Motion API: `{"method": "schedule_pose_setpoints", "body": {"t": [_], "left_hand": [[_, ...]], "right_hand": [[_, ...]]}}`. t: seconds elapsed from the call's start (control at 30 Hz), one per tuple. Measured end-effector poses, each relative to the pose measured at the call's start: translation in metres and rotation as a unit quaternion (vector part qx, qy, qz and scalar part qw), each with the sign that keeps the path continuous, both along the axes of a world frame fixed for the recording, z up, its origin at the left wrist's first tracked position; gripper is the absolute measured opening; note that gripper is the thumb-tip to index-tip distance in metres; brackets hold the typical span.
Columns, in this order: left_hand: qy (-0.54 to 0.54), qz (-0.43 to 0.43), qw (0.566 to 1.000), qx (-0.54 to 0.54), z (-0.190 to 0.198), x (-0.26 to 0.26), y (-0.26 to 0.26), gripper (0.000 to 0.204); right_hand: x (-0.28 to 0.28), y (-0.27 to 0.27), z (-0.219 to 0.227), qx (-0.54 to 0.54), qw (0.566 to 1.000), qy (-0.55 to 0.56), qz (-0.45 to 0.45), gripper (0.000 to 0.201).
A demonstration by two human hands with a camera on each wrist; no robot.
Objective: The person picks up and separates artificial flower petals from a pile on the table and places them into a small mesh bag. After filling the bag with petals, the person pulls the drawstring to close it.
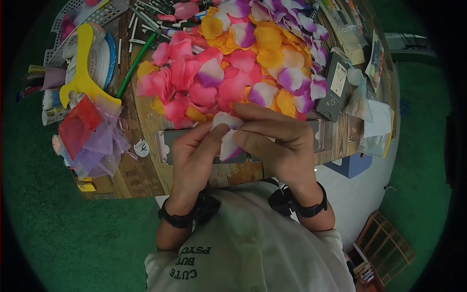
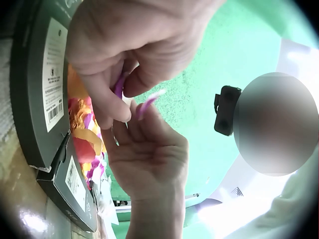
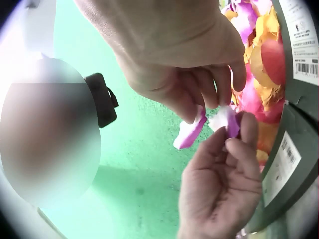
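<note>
Both hands meet in front of my chest, over the table's near edge. With thumb and fingers my left hand (image 1: 197, 153) pinches a white-and-purple fabric petal (image 3: 227, 121). My right hand (image 1: 287, 143) holds a second white-and-purple petal (image 3: 190, 132) between thumb and fingers, its wider end hanging free. The two petals are close together, and the fingertips of both hands nearly meet. Just beyond the hands lies a large heap of loose petals (image 1: 219, 87) in pink, orange and white-purple.
Dark boxes (image 1: 333, 87) stand right of the heap and under the hands. To the left are a yellow Y-shaped piece (image 1: 83, 65), a red mesh pouch (image 1: 79, 127), purple mesh bags (image 1: 104, 151) and a green stick (image 1: 137, 65). Several markers (image 1: 148, 14) lie behind.
</note>
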State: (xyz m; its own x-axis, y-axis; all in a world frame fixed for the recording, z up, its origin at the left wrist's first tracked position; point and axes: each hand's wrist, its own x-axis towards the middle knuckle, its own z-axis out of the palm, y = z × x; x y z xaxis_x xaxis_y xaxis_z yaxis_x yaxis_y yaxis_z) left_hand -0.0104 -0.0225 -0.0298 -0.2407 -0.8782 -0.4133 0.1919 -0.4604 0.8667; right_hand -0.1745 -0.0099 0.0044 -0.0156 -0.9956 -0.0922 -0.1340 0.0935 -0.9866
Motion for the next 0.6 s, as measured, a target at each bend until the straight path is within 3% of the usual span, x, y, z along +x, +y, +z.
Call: {"method": "schedule_pose_setpoints", "body": {"t": [0.03,0.1,0.33,0.4,0.5,0.6], "left_hand": [[0.000,0.000,1.000,0.001,0.002,-0.001,0.001,0.022],[0.060,-0.018,0.997,0.044,0.013,-0.004,0.002,0.024],[0.098,-0.011,0.992,0.075,0.016,-0.007,0.004,0.030],[0.093,-0.038,0.994,0.053,0.016,-0.008,0.005,0.030],[0.015,-0.072,0.997,0.022,0.014,-0.012,0.009,0.029],[0.042,-0.061,0.996,0.053,0.014,-0.014,0.008,0.028]], "right_hand": [[0.002,0.000,-0.002,0.001,1.000,0.000,0.000,0.012],[0.006,0.001,-0.005,-0.048,0.992,0.117,-0.022,0.011],[0.011,0.007,-0.011,-0.047,0.984,0.157,-0.074,0.012],[0.010,0.008,-0.014,-0.095,0.973,0.190,-0.093,0.012],[0.008,0.009,-0.015,-0.104,0.971,0.192,-0.094,0.012],[0.003,0.012,-0.012,-0.095,0.973,0.196,-0.074,0.013]]}}
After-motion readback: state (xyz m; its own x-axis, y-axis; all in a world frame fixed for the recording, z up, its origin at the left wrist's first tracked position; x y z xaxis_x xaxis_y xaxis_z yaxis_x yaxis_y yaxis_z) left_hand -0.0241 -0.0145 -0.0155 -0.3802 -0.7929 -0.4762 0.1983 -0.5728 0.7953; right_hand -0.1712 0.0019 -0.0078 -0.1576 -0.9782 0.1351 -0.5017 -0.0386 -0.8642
